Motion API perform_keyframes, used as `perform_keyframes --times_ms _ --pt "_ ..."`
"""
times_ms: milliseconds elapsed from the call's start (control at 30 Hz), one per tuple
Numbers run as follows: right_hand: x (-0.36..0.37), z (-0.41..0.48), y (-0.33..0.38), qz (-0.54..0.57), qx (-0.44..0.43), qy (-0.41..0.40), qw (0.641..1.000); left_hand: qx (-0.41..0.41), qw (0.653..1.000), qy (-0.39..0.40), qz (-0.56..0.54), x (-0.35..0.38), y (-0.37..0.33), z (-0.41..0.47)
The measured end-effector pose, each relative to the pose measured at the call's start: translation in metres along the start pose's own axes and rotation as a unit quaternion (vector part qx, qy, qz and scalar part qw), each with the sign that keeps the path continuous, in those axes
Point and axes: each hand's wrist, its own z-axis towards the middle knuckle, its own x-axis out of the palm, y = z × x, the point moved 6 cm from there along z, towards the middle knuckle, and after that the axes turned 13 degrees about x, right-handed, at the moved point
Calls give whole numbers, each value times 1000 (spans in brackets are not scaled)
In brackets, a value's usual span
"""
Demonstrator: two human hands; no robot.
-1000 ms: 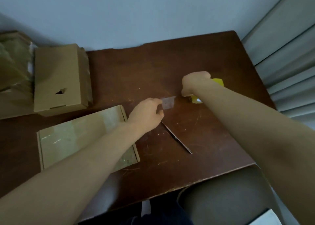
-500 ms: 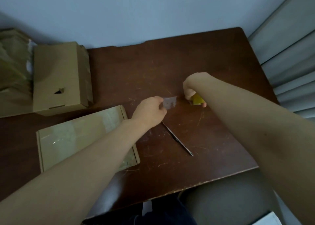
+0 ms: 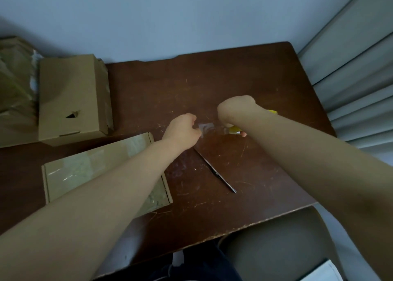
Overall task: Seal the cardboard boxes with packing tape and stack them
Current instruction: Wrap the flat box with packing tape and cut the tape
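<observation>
Clutter at the far left edge first: crumpled brown paper (image 3: 14, 85), and touching its side a taller cardboard box (image 3: 68, 95), closed, long axis running away toward the wall, with a small triangular hole in its top near the front end. Just in front of it, a flat cardboard box (image 3: 95, 170) lies on the dark table (image 3: 212, 78), its long edge running left to right and angled up toward the right, glossy tape across its top face, the left forearm crossing over its near corner.

On to the middle. The left hand (image 3: 182, 129) is curled tight, fingertips pinching the free end of a strip of clear tape (image 3: 205, 128). That strip is short and stretched just above the tabletop, long axis straight across from left to right, hand to hand. At the other end, the right hand (image 3: 236, 110) is fisted over a yellow tape roll (image 3: 234, 129), with yellow peeking out below the fingers and behind the wrist.

Below the tape, a thin metal tool (image 3: 214, 170) lies flat, slanting from near the left wrist down to the right. Pale curtain (image 3: 350, 68) folds hang at the far right.
</observation>
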Motion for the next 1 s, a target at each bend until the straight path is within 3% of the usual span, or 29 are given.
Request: perform_keyframes --times_ms 267,333,433,567,733,800,900,1000 --pt "-17 -38 19 -35 -46 -62 996 103 986 82 -106 1 -25 6" --pt "-30 -52 9 -16 -56 -97 994 111 986 81 -90 -2 -23 4" --pt "-40 -62 -15 30 -62 -73 995 121 984 66 -113 -8 -21 0" --pt "-29 -58 -37 78 -75 -23 994 77 969 48 -232 -16 -12 -8" --pt "-6 -41 -58 127 -122 22 984 -11 920 65 -386 -23 -3 -25" --pt "9 -32 -68 201 -133 95 966 -19 908 76 -412 -27 -3 -30" --pt "28 -26 -78 345 -198 195 896 -26 909 77 -410 -35 -2 -33" --pt "47 -20 -85 423 -249 205 847 -46 920 65 -383 -45 8 -31"
